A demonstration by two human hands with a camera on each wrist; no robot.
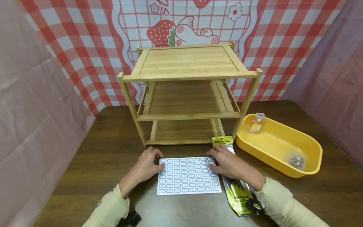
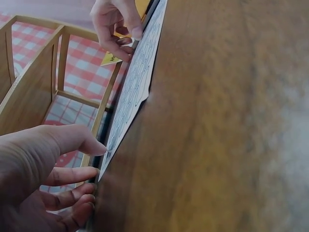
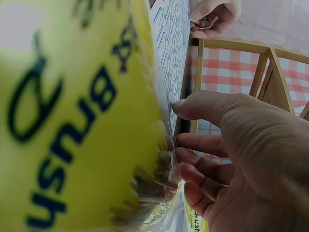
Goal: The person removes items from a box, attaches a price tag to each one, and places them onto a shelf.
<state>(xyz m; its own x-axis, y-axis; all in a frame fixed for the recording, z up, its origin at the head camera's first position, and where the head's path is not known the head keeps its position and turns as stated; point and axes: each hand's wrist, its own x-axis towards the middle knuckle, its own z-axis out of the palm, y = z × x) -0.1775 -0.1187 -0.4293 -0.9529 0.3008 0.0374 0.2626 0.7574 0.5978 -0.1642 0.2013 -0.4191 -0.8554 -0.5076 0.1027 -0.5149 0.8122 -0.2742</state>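
1. Nearest, the person's pale sleeves (image 1: 110, 206) are cut off by the bottom edge of the head view. A black object (image 1: 133, 218) by the left cuff is too dark to make out.
2. The white printed sheet (image 1: 188, 178) lies on the brown table (image 1: 85, 179), in front of the shelf. Its rows of small blue boxes hold marks too fine to read.
3. The left hand (image 1: 146, 163) is loosely spread, thumb and fingertips apart at the sheet's left edge, near the far corner. The right hand (image 1: 229, 162) touches the opposite edge likewise, its fingers relaxed and not closed around anything.
4. The brush packet (image 1: 238, 200), clear with yellow-green ends reading "Artist Brushes", lies just right of the sheet. The right hand and forearm hide its middle; in the right wrist view it looms blurred.
5. Beyond it at right, the yellow tub (image 1: 262, 154) holds a pinkish glass bottle (image 1: 255, 126) at its far left end and a small clear pack (image 1: 296, 160) of greyish bits at its near right end. What the bits are cannot be told.
6. The three-tier wooden shelf (image 1: 187, 61) stands behind the sheet; its top board partly covers the lower boards.
7. Farthest, the red-checked cloth (image 1: 88, 53) shows a strawberry and lettering cut off at the top.
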